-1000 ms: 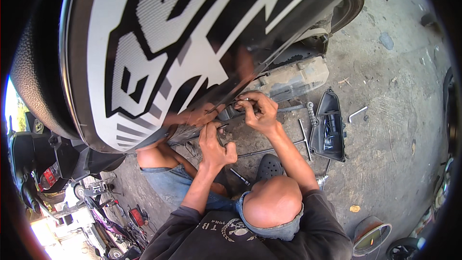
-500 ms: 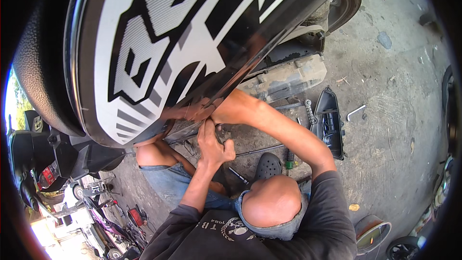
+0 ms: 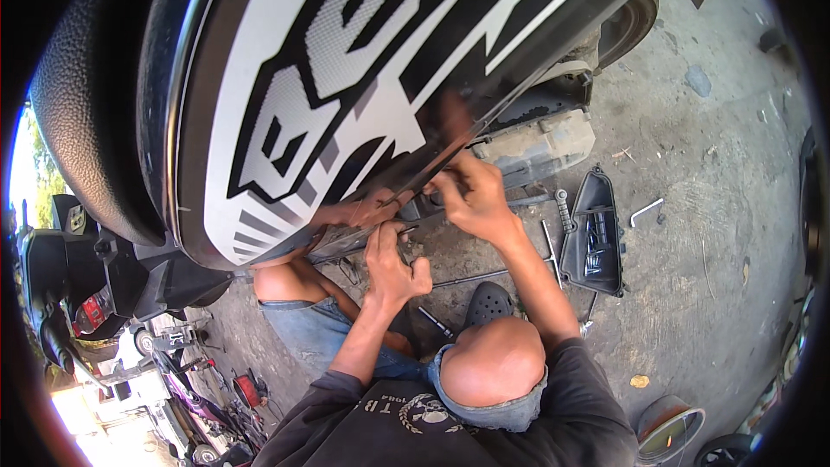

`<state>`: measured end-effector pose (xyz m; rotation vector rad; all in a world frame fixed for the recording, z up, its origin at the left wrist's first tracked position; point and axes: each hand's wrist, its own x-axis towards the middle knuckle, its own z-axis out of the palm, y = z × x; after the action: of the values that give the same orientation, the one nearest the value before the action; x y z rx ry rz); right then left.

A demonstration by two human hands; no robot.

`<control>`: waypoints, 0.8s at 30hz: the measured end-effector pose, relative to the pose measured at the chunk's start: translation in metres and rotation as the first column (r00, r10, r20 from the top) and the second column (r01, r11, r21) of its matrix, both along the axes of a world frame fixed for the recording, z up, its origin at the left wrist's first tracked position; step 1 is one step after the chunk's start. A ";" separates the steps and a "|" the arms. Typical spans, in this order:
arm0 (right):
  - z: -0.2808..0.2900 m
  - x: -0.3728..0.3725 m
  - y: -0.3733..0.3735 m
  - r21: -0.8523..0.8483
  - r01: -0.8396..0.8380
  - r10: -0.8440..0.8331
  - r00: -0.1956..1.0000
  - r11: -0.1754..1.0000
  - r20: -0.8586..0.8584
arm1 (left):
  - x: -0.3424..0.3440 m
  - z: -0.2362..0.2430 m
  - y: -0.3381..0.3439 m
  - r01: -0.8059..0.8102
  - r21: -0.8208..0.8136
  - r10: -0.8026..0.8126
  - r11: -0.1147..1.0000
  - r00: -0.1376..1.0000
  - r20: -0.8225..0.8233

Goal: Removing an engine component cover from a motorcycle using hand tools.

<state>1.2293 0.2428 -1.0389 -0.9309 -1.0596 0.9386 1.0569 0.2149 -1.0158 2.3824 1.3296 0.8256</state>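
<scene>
A black, white and grey motorbike side panel point(image 3: 389, 112) fills the upper part of the view. Just below its lower edge, my left hand point(image 3: 393, 270) has its fingers bent together and its thumb sticking out to the right. Something small and dark is at those fingertips; I cannot make out what. Farther up along the same edge, my right hand point(image 3: 475, 197) is closed, its fingers curled close to the underside of the panel. What the right fingertips grip, if anything, is hidden. Behind the hand lies a dusty grey engine cover point(image 3: 545, 151).
A black tray-like cover point(image 3: 595, 238) holding small metal parts lies right of my forearm. Near it are a ratchet wrench point(image 3: 563, 207), a T-handle wrench point(image 3: 551, 246) and a hex key point(image 3: 645, 212). A socket tool point(image 3: 437, 322) lies by my clog point(image 3: 487, 303). Another motorbike point(image 3: 112, 268) stands left.
My right hand has come away from my left, moving right and up along the panel edge, and its fingers now show. My left hand stays near its place. The view has shifted slightly.
</scene>
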 end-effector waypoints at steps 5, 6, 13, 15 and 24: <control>-0.022 -0.011 0.004 0.054 0.045 -0.039 0.994 0.997 -0.105 | -0.007 0.001 -0.002 -0.022 -0.062 0.022 0.998 1.000 -0.009; -0.027 -0.011 0.004 0.057 0.033 -0.028 0.997 0.998 -0.077 | -0.006 0.001 -0.001 -0.023 -0.062 0.022 0.998 1.000 -0.009; -0.057 -0.029 -0.008 0.176 0.200 -0.181 0.976 0.964 -0.120 | -0.002 -0.001 0.002 0.013 0.061 -0.014 0.998 1.000 0.008; -0.067 -0.036 -0.010 0.186 0.253 -0.231 0.964 0.949 -0.130 | -0.002 -0.001 0.002 0.014 0.061 -0.015 0.998 1.000 0.009; -0.057 -0.028 0.000 0.344 0.313 -0.366 0.925 0.885 0.099 | -0.007 -0.002 -0.001 -0.008 -0.058 0.009 0.998 1.000 0.014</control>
<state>1.2016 0.2426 -1.0958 -0.8895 -1.1008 0.3848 1.0501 0.2140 -1.0179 2.3241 1.3401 0.7943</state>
